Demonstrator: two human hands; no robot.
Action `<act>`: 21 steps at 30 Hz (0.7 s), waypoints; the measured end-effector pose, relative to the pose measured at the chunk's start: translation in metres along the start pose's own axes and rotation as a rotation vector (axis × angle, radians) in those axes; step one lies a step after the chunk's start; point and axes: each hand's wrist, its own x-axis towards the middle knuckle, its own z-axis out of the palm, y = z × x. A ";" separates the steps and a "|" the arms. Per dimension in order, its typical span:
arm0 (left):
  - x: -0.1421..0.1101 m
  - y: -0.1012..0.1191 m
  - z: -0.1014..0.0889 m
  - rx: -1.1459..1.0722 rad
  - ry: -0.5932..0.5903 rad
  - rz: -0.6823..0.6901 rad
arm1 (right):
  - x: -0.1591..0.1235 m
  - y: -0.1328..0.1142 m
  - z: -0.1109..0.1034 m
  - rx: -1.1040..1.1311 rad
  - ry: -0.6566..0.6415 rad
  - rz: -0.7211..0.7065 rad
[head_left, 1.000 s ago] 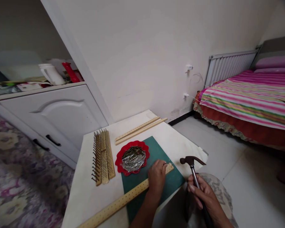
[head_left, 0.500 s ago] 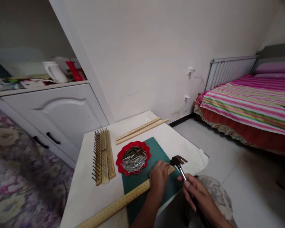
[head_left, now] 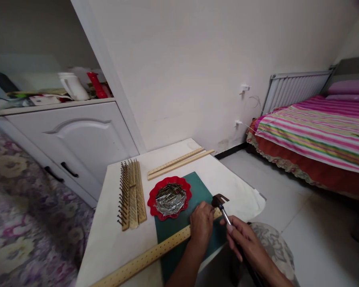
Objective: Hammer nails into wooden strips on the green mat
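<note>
My right hand [head_left: 242,236] is wrapped round the handle of a claw hammer [head_left: 225,215], whose dark head sits right beside my left fingertips. My left hand [head_left: 201,224] rests on a long wooden strip [head_left: 149,255] dotted with holes, its fingers pinched near the strip's far end on what appears to be a nail [head_left: 213,208], mostly hidden by fingers and hammer head. Under the strip lies a green mat [head_left: 175,231]. A red scalloped dish [head_left: 153,193] full of loose nails [head_left: 170,199] stands just left of my left hand.
Left on the white table [head_left: 107,247] are wooden strips bristling with upright nails [head_left: 131,195]. Two bare strips [head_left: 179,163] lie at the back. Around the table are a white cabinet [head_left: 77,139], a wall and a bed [head_left: 317,131]; my knee [head_left: 272,243] is close by its edge.
The hammer head has shifted left and slightly up, closer to my left fingertips. My left hand keeps its place on the strip. The whole view has moved slightly.
</note>
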 end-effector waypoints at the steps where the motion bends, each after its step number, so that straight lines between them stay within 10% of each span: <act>1: 0.000 0.000 0.000 -0.006 -0.001 -0.001 | 0.000 0.000 0.000 -0.002 0.001 0.002; 21: -0.003 -0.002 0.003 -0.152 0.042 -0.018 | -0.013 -0.001 -0.015 0.086 0.094 -0.050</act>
